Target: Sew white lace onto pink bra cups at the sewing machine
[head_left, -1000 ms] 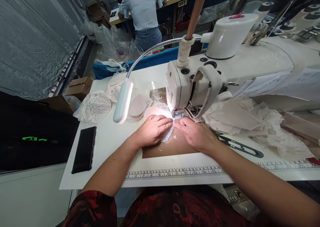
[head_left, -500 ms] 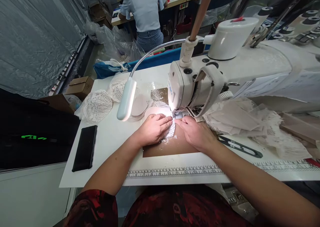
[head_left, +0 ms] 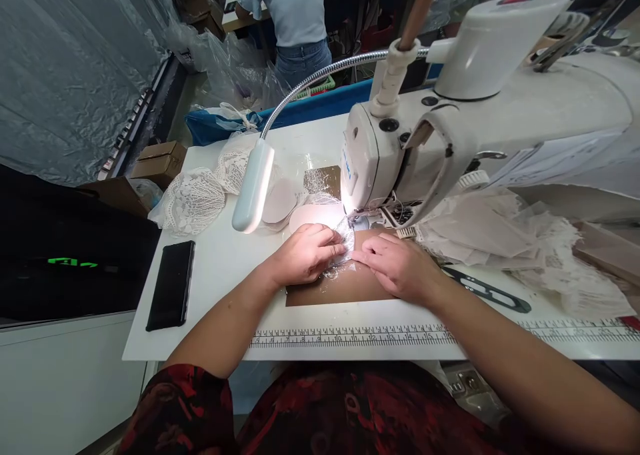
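Observation:
A white lace piece (head_left: pixel 345 237) lies under the lamp light at the presser foot (head_left: pixel 359 223) of a white sewing machine (head_left: pixel 367 161). My left hand (head_left: pixel 307 253) rests on the lace's left side, fingers together and thumb and forefinger closed on it. From the right, my right hand (head_left: pixel 395 265) holds the lace's near right edge with its fingertips, the other fingers curled in. A pale pink rounded pad (head_left: pixel 313 217) sits just beyond my left fingers, joined or next to the lace; I cannot tell which. Beneath both hands is a brown plate (head_left: pixel 325 295).
Lace cups (head_left: pixel 194 201) and a phone (head_left: pixel 171 285) lie at left, near a bendable lamp (head_left: pixel 254 188). Sheer fabric pieces (head_left: pixel 480 231) and a dark slotted tool (head_left: pixel 493 291) are at right. A printed ruler (head_left: pixel 350 337) edges the table. Another person (head_left: pixel 300 15) sits beyond.
Both hands have drawn slightly back from the needle area, the right one most, and more of the lace shows between them. The view has shifted a little.

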`<state>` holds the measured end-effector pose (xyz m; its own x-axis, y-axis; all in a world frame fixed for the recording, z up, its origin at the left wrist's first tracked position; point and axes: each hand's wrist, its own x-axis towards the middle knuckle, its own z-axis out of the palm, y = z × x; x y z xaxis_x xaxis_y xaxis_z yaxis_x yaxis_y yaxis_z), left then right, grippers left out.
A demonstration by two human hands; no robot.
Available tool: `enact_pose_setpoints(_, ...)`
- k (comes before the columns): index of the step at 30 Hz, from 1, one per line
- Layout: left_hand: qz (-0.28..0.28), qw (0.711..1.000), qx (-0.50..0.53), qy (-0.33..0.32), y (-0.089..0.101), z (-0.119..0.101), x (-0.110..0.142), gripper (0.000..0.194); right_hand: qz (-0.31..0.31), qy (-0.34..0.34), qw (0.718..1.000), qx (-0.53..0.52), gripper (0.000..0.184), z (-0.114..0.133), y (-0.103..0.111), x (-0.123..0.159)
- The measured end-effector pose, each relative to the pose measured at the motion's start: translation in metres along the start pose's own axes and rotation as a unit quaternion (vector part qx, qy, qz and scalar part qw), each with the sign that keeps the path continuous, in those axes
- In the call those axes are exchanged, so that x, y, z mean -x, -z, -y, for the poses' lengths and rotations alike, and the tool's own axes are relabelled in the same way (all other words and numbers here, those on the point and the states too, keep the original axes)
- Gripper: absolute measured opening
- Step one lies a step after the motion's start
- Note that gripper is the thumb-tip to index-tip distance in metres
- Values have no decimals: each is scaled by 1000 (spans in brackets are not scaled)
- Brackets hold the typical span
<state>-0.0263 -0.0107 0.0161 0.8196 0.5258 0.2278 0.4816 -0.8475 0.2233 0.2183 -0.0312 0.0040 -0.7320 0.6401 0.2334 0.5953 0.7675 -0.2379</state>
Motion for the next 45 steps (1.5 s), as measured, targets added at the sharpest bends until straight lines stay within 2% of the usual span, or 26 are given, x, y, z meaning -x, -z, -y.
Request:
enact_pose_setpoints(7, 10, 999, -31, -22, -1, -1, 1, 27, -5, 25, 1000, -7, 29, 0, -1, 1)
enact_pose_setpoints(13, 44, 998, -46, -17, 2, -1, 1, 30, -26, 36, 999, -6, 26, -1, -1, 2)
enact_pose_setpoints(24, 66, 997, -47, -12, 4, -3, 0, 33, -34, 37, 999, -4, 25, -1, -2, 2)
enact_pose_setpoints(34, 50, 998, -42, -22, 1, -3, 1, 33, -37, 32, 999, -19, 26, 0, 1, 2)
enact_pose_setpoints(40, 60, 997, -42, -15, 2, -5, 0, 33, -71, 17, 997, -31, 28, 0, 4, 1)
enact_pose_setpoints(45, 66, 997, -43, -9, 3, -5, -1, 33, -50, 25, 998, -17, 28, 2, 4, 0)
